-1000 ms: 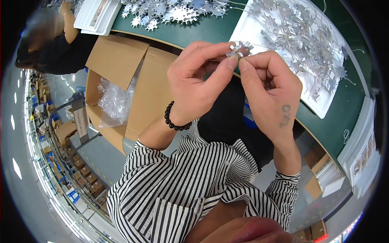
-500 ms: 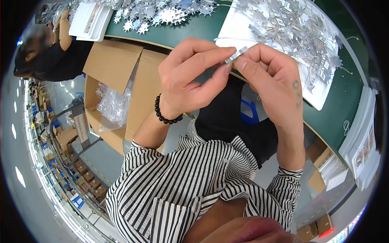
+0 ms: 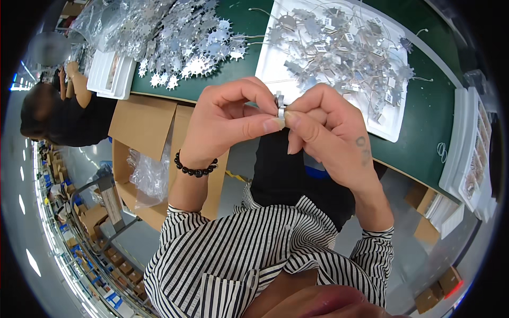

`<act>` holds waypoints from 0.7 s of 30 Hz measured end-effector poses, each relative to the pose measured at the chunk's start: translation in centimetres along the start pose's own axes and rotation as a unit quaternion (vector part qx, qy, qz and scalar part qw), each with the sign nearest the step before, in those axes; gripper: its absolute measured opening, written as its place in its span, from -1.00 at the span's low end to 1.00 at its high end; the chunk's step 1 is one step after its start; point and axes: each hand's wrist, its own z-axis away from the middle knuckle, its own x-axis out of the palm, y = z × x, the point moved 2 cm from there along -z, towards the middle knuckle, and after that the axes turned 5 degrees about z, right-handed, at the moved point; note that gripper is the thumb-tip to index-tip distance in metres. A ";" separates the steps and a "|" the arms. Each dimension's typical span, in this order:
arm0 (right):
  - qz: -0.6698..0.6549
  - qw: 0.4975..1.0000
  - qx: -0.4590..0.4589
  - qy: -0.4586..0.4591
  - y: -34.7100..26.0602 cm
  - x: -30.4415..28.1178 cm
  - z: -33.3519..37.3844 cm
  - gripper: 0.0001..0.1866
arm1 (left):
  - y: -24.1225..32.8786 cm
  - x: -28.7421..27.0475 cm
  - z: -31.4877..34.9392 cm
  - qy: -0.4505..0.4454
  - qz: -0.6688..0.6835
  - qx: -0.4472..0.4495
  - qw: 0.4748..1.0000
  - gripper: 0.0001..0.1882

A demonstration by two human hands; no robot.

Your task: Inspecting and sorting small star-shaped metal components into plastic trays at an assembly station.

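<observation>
A small silvery metal piece [image 3: 280, 106] is pinched between my two hands, above the near edge of the green table. My left hand [image 3: 228, 116], with a black bead bracelet at the wrist, holds it between thumb and fingers. Thumb and fingertips of my right hand [image 3: 334, 132] grip its right side. The fingers hide much of the piece. Behind them, a white tray [image 3: 269, 61] carries a heap of gear-shaped metal plates [image 3: 339, 47] with thin wires and small white labels. Farther left on the table lies a pile of loose toothed metal plates [image 3: 196, 47].
Below the table edge at left stands an open cardboard box [image 3: 143, 119] with a clear plastic bag [image 3: 146, 177]. White trays are stacked at the table's left [image 3: 114, 74] and right [image 3: 453, 153]. A person in black [image 3: 74, 116] works at the far left.
Both hands have come lower and to the left in the picture, still holding the metal piece, which is now turned more upright. The view has shifted, showing more of the table.
</observation>
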 end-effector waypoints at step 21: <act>-0.056 0.994 -0.075 0.063 1.4 -0.3 2.0 -0.83 | -1.3 3.2 -1.1 0.040 0.010 -0.069 0.997 -0.85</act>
